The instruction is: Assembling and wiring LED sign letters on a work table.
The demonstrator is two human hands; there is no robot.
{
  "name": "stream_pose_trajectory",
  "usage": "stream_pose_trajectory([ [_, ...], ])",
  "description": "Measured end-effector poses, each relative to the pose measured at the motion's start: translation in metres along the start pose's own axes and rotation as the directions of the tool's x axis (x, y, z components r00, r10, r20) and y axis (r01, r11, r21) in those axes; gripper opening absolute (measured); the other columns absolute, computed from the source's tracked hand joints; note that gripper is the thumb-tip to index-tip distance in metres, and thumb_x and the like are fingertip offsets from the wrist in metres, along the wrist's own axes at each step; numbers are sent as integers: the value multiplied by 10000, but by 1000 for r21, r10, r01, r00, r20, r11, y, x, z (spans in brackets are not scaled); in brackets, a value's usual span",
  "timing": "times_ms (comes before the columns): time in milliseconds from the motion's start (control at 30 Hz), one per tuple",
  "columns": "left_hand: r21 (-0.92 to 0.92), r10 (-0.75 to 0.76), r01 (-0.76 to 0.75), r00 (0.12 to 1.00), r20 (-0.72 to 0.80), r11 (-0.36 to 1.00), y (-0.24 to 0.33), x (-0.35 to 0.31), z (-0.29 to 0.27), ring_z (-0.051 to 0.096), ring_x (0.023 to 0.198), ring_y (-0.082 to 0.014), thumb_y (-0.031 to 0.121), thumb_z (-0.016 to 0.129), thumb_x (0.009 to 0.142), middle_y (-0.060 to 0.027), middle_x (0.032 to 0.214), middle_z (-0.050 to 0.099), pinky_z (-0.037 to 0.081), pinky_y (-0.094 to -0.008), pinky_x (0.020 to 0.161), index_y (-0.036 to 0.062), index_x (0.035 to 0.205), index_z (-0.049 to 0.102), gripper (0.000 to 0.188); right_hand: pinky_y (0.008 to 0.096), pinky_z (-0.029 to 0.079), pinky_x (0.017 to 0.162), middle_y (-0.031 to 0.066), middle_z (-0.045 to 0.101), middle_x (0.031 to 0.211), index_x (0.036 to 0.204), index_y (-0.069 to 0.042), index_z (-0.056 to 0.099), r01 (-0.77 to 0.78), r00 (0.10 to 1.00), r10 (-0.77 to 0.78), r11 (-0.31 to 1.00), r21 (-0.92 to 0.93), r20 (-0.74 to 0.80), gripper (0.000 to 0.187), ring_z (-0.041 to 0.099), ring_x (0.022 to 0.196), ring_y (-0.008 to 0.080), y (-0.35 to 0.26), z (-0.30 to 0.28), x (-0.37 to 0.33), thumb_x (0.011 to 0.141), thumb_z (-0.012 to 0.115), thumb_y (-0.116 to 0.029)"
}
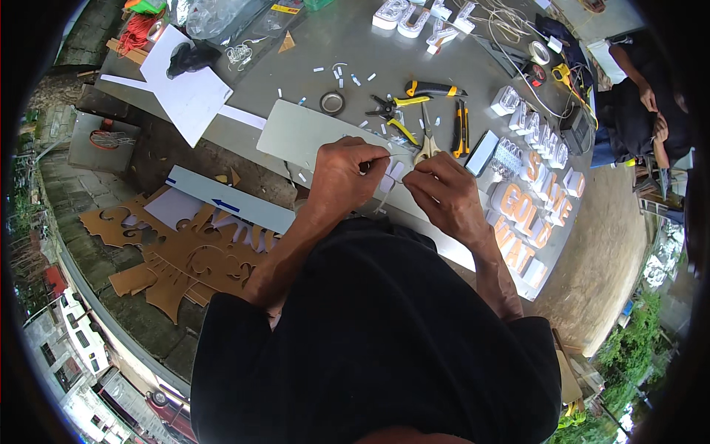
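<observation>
— Outdoors, by the look of the paving and greenery around the grey bench. What are the hands doing?

— Both are pinched on 1 small white strip, held between them just above a long pale panel that lies across the bench edge. The left hand grips one end with thumb and forefinger; the right hand nips the other end. I'd judge 2 pinch grips keep so thin a piece taut and steady.

— And the tools?

— Scissors lie just beyond the right hand, close enough to grab. Yellow-handled pliers and a black-and-yellow cutter sit a little farther out, near a small round metal dish. Short white offcuts are scattered around them.

— Anything off to the side?

— Raised sign letters, white and orange, are lined up along the bench to the right, probably kept clear of the cutting area. Brown cut-out board shapes lie on the ground at left. Another person sits at the far right, apart.
</observation>
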State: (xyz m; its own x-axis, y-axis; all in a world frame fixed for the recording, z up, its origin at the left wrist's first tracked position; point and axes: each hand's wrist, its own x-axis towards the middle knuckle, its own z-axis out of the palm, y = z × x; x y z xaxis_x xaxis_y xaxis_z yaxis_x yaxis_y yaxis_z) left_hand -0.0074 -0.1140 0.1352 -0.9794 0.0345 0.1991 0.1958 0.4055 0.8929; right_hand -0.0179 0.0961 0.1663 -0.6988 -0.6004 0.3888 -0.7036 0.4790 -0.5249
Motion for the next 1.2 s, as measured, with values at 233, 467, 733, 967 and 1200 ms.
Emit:
stream_pose_trajectory([
  [233, 227, 217, -227, 974, 69, 947, 6, -5, 3, 646, 666, -233, 10, 754, 790, -97, 733, 688, 522, -345, 598, 29, 891, 759, 103, 360, 531, 683, 53, 621, 874, 913, -43, 715, -3, 1000, 3, 1000, 3, 0, 152, 635, 809, 232, -1, -5, 2, 777, 780, -26],
  [467, 174, 269, -276, 961, 61, 945, 10, -4, 7, 648, 681, -237, 5, 757, 785, -88, 728, 686, 523, -353, 618, 36, 873, 749, 94, 352, 535, 694, 60, 650, 876, 929, -43, 738, -99, 993, 99, 995, -6, -66, 159, 639, 812, 227, 4, 1, -2, 779, 786, -17],
  [733, 75, 200, -202, 979, 39, 976, 10, -8, 8, 646, 665, -209, 16, 765, 799, -81, 731, 689, 506, -330, 576, 50, 886, 752, 93, 362, 544, 726, 76, 682, 892, 939, -28, 745, -173, 982, 177, 983, 67, -57, 157, 660, 845, 240, 7, 4, -5, 790, 781, 6],
  [967, 53, 192, -195, 980, 56, 979, 6, -8, 9, 648, 661, -199, 17, 762, 805, -84, 751, 699, 513, -320, 575, 42, 896, 755, 95, 366, 542, 733, 85, 679, 894, 936, -24, 740, -228, 972, 233, 968, 107, -40, 142, 661, 841, 248, 5, 5, -7, 801, 774, 7],
  [1200, -92, 46, -35, 991, 124, 995, 7, -8, 15, 673, 703, -152, 46, 786, 824, -94, 843, 745, 539, -273, 634, 32, 950, 769, 128, 380, 539, 734, 91, 658, 907, 944, -15, 699, -263, 964, 266, 955, 138, -6, 126, 664, 856, 257, 6, 6, -10, 828, 743, 8],
])
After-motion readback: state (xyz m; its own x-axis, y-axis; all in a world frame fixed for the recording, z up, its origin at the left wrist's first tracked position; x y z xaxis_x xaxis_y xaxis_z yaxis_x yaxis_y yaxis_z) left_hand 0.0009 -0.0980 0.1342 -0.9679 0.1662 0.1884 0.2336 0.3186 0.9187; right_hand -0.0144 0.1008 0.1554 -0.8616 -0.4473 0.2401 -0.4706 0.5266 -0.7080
